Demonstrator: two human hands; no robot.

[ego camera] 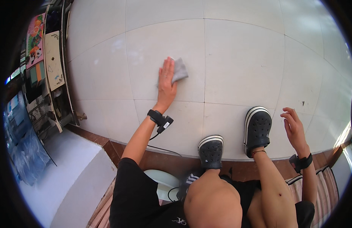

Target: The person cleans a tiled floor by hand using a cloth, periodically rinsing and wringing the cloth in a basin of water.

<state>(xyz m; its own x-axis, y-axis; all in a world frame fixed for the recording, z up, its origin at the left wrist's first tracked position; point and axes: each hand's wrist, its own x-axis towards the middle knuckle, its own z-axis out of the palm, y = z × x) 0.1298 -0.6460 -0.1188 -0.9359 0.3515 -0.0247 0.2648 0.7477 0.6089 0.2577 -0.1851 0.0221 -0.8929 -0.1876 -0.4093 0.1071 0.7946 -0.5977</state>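
Observation:
My left hand (pixel 166 82) lies flat on a folded grey cloth (pixel 180 69), pressing it against the pale tiled floor (pixel 241 62). Part of the cloth is hidden beneath the palm and fingers; the rest shows to the right of them. To the right of my shoes, my right hand (pixel 295 129) hangs with loosely bent fingers, some of them apart, and nothing in it. Small dark specks (pixel 303 103) mark the tiles beyond that hand.
My dark clogs (pixel 258 125) stand on the tiles near a reddish-brown border (pixel 164 159). Along the left runs a shelf unit (pixel 53 61) with a drawer knob (pixel 83 116) low down. A white ledge (pixel 79 154), a pale plastic object (pixel 161 178) and striped fabric (pixel 321 185) are nearby.

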